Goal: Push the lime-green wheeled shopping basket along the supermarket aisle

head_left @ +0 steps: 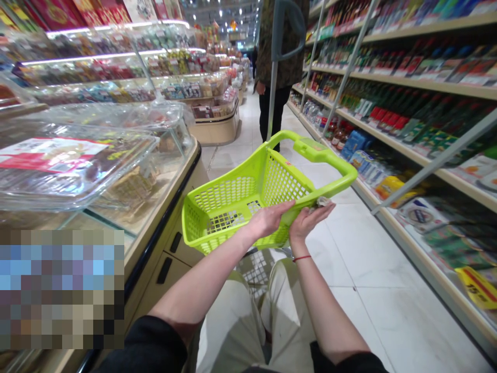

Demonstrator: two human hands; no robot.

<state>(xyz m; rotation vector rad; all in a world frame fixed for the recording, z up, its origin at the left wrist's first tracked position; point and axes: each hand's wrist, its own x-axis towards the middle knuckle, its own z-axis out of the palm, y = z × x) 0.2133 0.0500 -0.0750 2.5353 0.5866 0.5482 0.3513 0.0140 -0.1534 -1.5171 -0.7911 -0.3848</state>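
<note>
A bright green plastic shopping basket (233,191) with perforated sides is in front of my knees, its interior empty. A tall grey pull handle (274,88) rises from its far side. My left hand (269,220) lies against the near rim, its fingers stretched out to the right. My right hand (308,220), palm up with straight fingers, is under the near end of the green carrying handle (341,176). Between that palm and the basket is a pale crumpled thing (324,201), perhaps a tissue. A red string (302,258) circles my right wrist.
A display counter (186,155) with wrapped trays (73,166) lines the left side. Shelves (423,85) of packaged goods line the right, with a yellow price tag (477,287) low down. A person (267,109) stands in the tiled aisle (349,243) beyond the basket.
</note>
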